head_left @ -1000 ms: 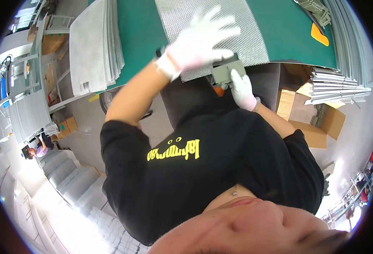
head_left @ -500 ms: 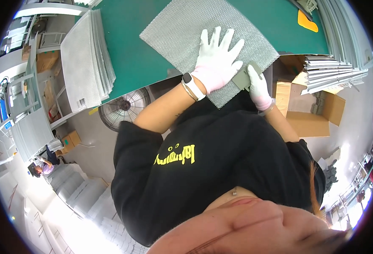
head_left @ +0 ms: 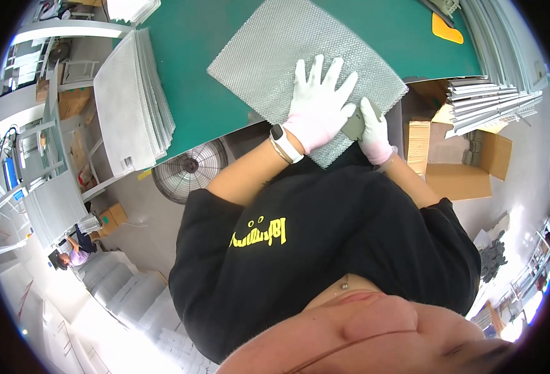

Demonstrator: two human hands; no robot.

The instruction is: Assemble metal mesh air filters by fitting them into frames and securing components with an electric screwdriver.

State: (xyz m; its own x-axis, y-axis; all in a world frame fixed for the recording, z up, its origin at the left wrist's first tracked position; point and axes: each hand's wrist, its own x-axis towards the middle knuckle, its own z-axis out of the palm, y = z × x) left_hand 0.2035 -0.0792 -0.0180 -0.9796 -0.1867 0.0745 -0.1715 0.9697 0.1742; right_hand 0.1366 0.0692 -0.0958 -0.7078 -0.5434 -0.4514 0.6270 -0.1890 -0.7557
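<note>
A silvery mesh sheet (head_left: 269,56) lies turned cornerwise on the green tabletop (head_left: 191,81), its near corner jutting past the table edge toward my body. My left hand (head_left: 317,109), in a white glove with a pinkish cuff, rests flat on the sheet with its fingers spread. At the sheet's near right edge my right hand (head_left: 375,136), gloved alike, grips a grey-green flat piece (head_left: 353,126) against the mesh. My right fingers and palm hide part of that piece, so its full shape cannot be made out.
A stack of mesh sheets (head_left: 128,100) stands at the table's left. An orange scraper (head_left: 446,28) lies far right, near stacked metal strips (head_left: 493,103). Below the right edge is an open cardboard box (head_left: 459,182); a round fan (head_left: 191,165) stands below left. Another person (head_left: 75,252) is far left.
Both hands and the sheet's near corner sit slightly nearer my body. My right hand, with the grey-green piece, has slid a little down along the sheet's edge. The view has shifted slightly.
</note>
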